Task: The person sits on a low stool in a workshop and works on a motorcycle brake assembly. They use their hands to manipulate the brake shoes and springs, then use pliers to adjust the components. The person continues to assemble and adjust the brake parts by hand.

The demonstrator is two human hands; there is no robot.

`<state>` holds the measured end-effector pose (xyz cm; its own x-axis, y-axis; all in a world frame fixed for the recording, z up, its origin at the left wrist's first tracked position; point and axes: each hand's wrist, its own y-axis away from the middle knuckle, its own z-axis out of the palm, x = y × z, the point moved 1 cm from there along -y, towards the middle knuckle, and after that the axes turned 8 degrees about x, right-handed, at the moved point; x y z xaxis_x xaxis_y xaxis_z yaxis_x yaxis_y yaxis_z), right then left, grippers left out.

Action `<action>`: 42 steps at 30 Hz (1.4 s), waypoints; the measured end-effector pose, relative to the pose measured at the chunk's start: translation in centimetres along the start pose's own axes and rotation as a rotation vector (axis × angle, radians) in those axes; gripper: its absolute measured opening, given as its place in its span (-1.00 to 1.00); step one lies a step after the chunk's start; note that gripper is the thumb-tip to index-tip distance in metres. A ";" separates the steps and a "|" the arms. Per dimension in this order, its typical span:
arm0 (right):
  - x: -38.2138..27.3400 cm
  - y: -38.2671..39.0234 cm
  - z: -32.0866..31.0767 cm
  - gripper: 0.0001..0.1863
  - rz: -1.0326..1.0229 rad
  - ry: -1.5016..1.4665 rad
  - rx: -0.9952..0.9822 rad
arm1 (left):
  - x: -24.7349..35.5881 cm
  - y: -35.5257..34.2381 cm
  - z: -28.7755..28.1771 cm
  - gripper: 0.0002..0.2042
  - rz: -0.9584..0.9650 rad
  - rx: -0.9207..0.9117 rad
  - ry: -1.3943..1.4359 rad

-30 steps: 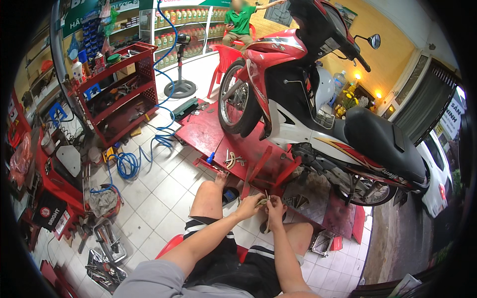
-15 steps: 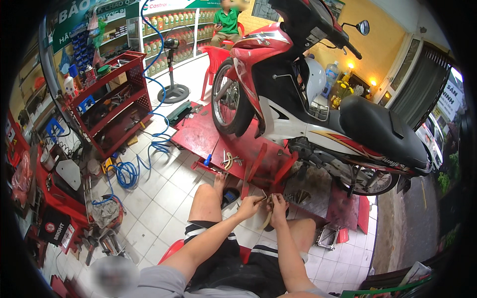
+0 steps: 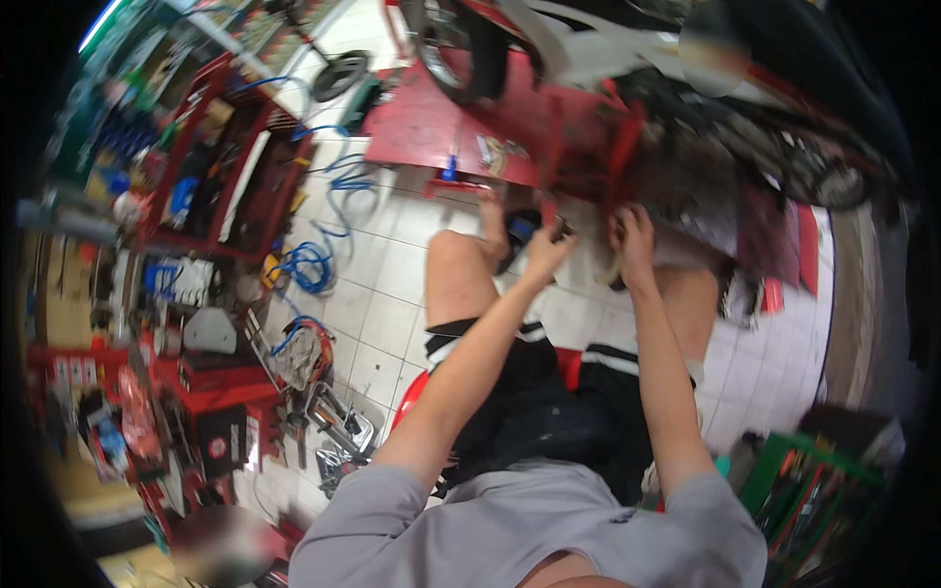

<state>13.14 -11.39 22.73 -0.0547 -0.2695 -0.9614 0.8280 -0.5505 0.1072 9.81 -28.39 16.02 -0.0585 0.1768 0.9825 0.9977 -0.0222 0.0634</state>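
Note:
My left hand (image 3: 549, 255) is closed in front of the red lift platform, with something small and dark at its fingertips that blur keeps me from naming. Beside it, a little to the right, my right hand (image 3: 635, 238) has its fingers closed round a curved beige piece (image 3: 615, 269), which looks like a brake shoe and hangs below the fingers. A gap separates the two hands. On the red platform (image 3: 421, 122) lie several small curved parts (image 3: 495, 155) and a blue-handled tool (image 3: 450, 169). The motorbike (image 3: 569, 44) stands on the platform, partly out of view.
A red tool cart (image 3: 221, 157) stands at the left, with a coiled blue air hose (image 3: 309, 267) on the tiles. Metal parts (image 3: 338, 416) lie on the floor at lower left. A green rack of tools (image 3: 809, 500) is at lower right. I sit on a red stool (image 3: 410, 397).
My view has tilted down and swung, so the motorbike sits higher in the picture. My hands were together at the small parts and are now apart.

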 end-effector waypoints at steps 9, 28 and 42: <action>1.6 0.1 0.6 -0.83 -0.203 0.285 -0.017 | 3.8 2.2 3.0 -0.86 -0.337 -0.493 0.248; -1.4 -3.5 -1.4 -0.92 -0.453 0.350 0.158 | 7.6 1.0 2.4 -0.72 -0.379 -0.416 0.478; 15.0 -21.5 -14.2 -0.77 0.184 0.477 0.507 | 9.4 -1.5 -1.6 -0.87 -0.523 0.069 0.322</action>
<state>2.43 7.61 2.37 0.4061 -0.0822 -0.9101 0.4332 -0.8596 0.2709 7.73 -28.27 25.40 -0.5366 -0.1590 0.8287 0.8336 0.0523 0.5498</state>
